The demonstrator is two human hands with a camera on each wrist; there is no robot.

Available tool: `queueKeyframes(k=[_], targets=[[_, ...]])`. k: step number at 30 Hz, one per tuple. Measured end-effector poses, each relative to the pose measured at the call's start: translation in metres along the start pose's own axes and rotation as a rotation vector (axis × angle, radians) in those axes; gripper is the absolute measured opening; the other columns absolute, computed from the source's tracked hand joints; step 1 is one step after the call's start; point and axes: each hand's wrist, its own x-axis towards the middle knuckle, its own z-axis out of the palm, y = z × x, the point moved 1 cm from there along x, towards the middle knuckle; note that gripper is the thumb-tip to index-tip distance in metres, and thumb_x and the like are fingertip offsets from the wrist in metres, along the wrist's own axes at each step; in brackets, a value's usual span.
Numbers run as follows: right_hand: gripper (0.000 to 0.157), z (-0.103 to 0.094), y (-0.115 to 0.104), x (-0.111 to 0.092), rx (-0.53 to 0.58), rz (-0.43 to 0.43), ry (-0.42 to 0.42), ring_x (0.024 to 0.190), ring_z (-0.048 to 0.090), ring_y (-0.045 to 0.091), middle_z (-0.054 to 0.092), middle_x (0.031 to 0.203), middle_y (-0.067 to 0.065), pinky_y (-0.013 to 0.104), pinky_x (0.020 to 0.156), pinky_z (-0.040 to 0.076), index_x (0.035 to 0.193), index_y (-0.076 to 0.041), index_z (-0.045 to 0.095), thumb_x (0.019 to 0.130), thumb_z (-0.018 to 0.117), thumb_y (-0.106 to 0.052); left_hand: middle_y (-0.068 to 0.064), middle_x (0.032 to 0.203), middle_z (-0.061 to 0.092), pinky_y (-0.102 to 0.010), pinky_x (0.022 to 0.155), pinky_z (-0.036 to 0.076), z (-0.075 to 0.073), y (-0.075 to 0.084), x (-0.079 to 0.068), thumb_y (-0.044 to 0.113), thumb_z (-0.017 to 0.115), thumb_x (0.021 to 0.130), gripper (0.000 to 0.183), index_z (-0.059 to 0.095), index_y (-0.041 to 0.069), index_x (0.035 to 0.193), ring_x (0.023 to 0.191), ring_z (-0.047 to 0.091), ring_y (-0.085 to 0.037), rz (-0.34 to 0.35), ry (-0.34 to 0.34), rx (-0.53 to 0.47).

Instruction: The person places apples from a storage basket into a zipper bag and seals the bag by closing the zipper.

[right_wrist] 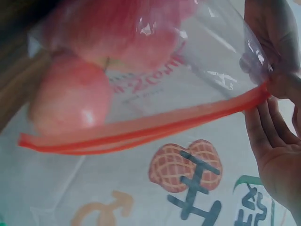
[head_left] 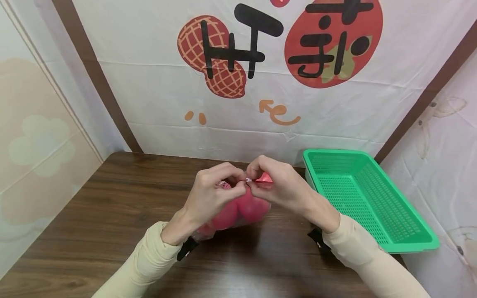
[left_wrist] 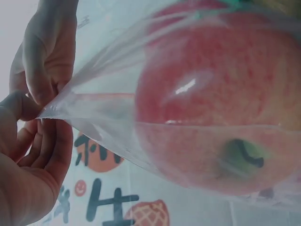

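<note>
A clear plastic zip bag (head_left: 205,235) holding several red apples (head_left: 253,205) is over the table in the head view. My left hand (head_left: 210,188) and right hand (head_left: 279,182) meet at its top, thumbs and fingertips pinching the bag's edge close together. An orange-red zip strip (right_wrist: 141,129) runs along the mouth in the right wrist view, with one end between the fingers. Clear film (left_wrist: 106,89) gathers to a point at the fingertips in the left wrist view. A large apple (left_wrist: 207,80) fills the bag there, its dark stem showing.
A green perforated plastic basket (head_left: 400,196) stands on the right of the dark wooden table (head_left: 149,190). Behind the table hangs a white cloth (head_left: 156,95) printed with a peanut and a strawberry. Pale printed cloth (head_left: 41,136) covers the left side.
</note>
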Motion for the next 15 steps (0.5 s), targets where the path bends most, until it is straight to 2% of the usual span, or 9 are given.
queueKeyframes(k=[5, 8, 12, 15], targets=[[0.018, -0.005, -0.004, 0.016, 0.015, -0.016, -0.039, 0.084, 0.062, 0.004, 0.062, 0.087, -0.002, 0.017, 0.075, 0.053, 0.091, -0.008, 0.057, 0.082, 0.071, -0.001, 0.001, 0.074, 0.064, -0.019, 0.059, 0.051, -0.012, 0.006, 0.006, -0.008, 0.066, 0.076, 0.017, 0.069, 0.008, 0.079, 0.067, 0.059, -0.007, -0.063, -0.006, -0.01], [0.017, -0.004, -0.004, 0.022, 0.028, -0.008, -0.054, 0.084, 0.063, 0.003, 0.062, 0.087, -0.003, 0.018, 0.076, 0.054, 0.092, -0.008, 0.059, 0.083, 0.073, -0.004, 0.001, 0.075, 0.064, -0.021, 0.06, 0.054, -0.017, 0.007, 0.007, -0.01, 0.067, 0.076, 0.019, 0.069, 0.009, 0.079, 0.067, 0.06, -0.008, -0.099, -0.004, -0.022], [0.015, -0.003, -0.001, 0.026, 0.022, -0.009, -0.066, 0.082, 0.063, 0.003, 0.063, 0.086, -0.002, 0.021, 0.073, 0.055, 0.092, -0.008, 0.062, 0.083, 0.073, -0.004, 0.002, 0.075, 0.065, -0.021, 0.06, 0.054, -0.022, 0.005, 0.008, -0.011, 0.067, 0.075, 0.021, 0.069, 0.009, 0.078, 0.067, 0.06, -0.008, -0.116, 0.01, -0.028], [0.014, -0.003, 0.002, 0.026, 0.012, -0.001, -0.076, 0.08, 0.063, 0.004, 0.064, 0.087, 0.0, 0.023, 0.071, 0.056, 0.092, -0.007, 0.064, 0.083, 0.073, -0.003, 0.003, 0.075, 0.064, -0.02, 0.059, 0.053, -0.025, 0.004, 0.009, -0.01, 0.066, 0.076, 0.02, 0.068, 0.01, 0.077, 0.068, 0.06, -0.007, -0.104, 0.015, -0.009]])
